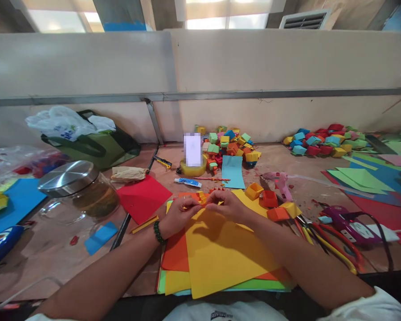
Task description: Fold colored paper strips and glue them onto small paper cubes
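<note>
My left hand (179,216), a dark beaded bracelet at its wrist, and my right hand (230,206) meet over a stack of coloured sheets. Fingertips of both pinch a small orange folded paper piece (202,199), mostly hidden by the fingers. Beneath lies a large yellow-orange sheet (227,254), with orange, yellow and green sheets under it. Just right of my right hand sit small folded paper boxes, among them a yellow one (254,191) and a red-orange one (269,199). A light blue sheet (233,171) and a red pencil (210,179) lie beyond the hands.
A heap of paper cubes (227,145) stands against the wall, another pile (325,140) farther right. On the left are a glass jar (87,191), red paper (143,198) and a green bag (93,147). Right: a pink glue gun (282,183), pliers (337,245) and a purple power strip (349,225).
</note>
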`<action>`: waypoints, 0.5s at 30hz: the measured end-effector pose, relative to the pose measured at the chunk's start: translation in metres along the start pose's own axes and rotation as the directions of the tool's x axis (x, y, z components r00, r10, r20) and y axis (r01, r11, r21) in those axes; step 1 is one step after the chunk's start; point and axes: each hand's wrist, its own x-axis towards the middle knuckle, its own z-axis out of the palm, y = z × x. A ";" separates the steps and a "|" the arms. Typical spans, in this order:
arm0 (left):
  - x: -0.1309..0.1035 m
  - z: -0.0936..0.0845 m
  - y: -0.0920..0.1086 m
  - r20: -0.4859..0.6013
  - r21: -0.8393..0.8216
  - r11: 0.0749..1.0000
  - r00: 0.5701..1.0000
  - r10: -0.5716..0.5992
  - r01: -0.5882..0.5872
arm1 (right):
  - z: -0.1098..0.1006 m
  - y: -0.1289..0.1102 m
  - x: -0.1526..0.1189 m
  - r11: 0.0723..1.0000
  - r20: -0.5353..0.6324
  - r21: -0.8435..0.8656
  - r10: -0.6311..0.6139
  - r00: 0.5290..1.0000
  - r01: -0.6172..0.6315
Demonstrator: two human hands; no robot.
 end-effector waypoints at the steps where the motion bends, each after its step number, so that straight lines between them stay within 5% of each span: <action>1: 0.000 0.000 0.000 -0.009 -0.012 1.000 1.000 -0.002 0.002 | 0.001 0.000 0.000 1.000 -0.033 -0.006 -0.002 0.999 0.002; 6: 0.003 -0.004 0.001 -0.075 -0.082 0.995 0.995 -0.070 0.064 | -0.007 -0.007 -0.001 0.984 -0.061 0.131 0.132 0.989 -0.123; 9: 0.005 -0.004 0.004 -0.133 -0.276 0.948 0.971 -0.200 0.157 | -0.012 -0.016 0.001 0.924 -0.034 0.313 0.244 0.969 -0.222; 15: 0.008 -0.002 0.002 -0.112 -0.722 0.643 0.874 -0.473 0.255 | -0.003 -0.021 0.000 0.832 -0.001 0.422 0.396 0.918 -0.359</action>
